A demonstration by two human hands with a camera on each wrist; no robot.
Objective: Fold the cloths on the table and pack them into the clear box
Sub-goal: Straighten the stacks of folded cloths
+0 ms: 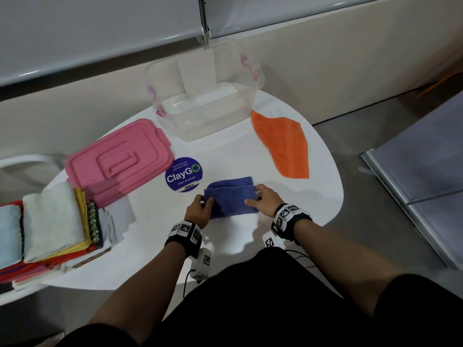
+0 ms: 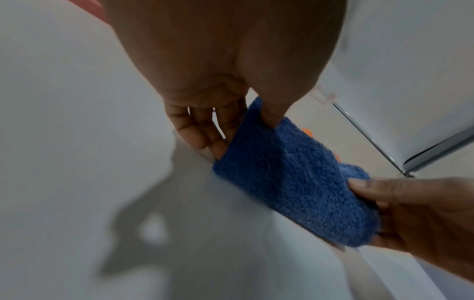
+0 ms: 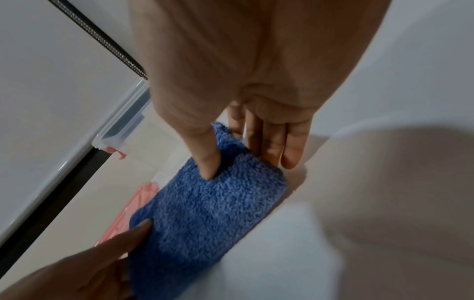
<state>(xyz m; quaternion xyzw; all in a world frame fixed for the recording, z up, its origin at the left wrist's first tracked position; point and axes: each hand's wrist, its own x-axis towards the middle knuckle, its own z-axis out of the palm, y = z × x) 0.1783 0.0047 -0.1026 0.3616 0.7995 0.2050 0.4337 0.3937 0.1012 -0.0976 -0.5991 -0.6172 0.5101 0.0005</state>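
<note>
Right now the blue cloth [image 1: 231, 197] lies folded on the white table [image 1: 300, 196], just beside the round purple sticker [image 1: 184, 174], on the sticker's right and nearer the person. Its long axis runs left-right across the person, w/ a fold line along that length.

Left hand [image 1: 199, 209] pinches the cloth's left end, thumb on top, fingers [image 2: 197, 134] at the edge. Right hand [image 1: 263, 199] pinches the right end, thumb pressed into the pile, fingers [image 3: 292, 146] at the side.

Sticker reads "ClayGO", "Let's keep our pantries clean", "Clean as you go".

Clear box [image 1: 208, 96] stands beyond the sticker, open. Orange cloth [image 1: 285, 144] lies flat, right of the sticker, near the box. Pink lid [image 1: 117, 159] sits left of the sticker; a stack of cloths [image 1: 50, 226] further left.
</note>
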